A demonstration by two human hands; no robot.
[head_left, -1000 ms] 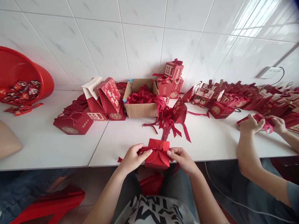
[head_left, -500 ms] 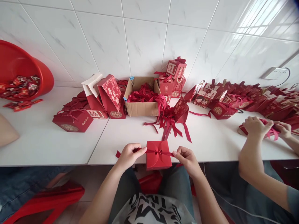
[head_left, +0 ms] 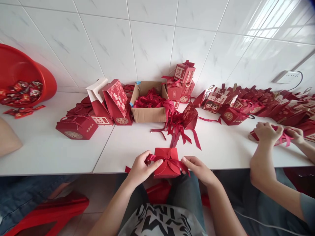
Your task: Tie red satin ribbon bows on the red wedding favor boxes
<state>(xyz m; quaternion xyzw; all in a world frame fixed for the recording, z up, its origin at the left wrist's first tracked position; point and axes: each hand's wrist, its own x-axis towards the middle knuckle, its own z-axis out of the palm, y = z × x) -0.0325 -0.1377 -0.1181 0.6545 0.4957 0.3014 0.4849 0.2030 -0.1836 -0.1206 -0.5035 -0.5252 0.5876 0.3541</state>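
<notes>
A small red gift box [head_left: 164,171] sits at the table's front edge, between my hands. Dark red ribbon [head_left: 173,161] crosses its folded top, where the flaps meet. My left hand [head_left: 142,167] pinches the ribbon left of the box, thumb reaching over the top; a loose ribbon tail sticks out behind this hand. On the other side, my right hand [head_left: 197,167] has thumb and fingers closed on the ribbon by the box's right edge. Some of the ribbon there is hidden by the fingers.
Behind stands a cardboard box [head_left: 149,115] of ribbons, with loose ribbons [head_left: 180,134] spilling forward. Red boxes [head_left: 77,127] stand at left, many more [head_left: 265,101] at right. A red bucket [head_left: 48,80] holds wrapped sweets. A co-worker's hands [head_left: 268,134] handle another box at right.
Both hands have shifted closer to the box top. The ribbon, pulled taut and straight before, now lies looser and wider across the flaps.
</notes>
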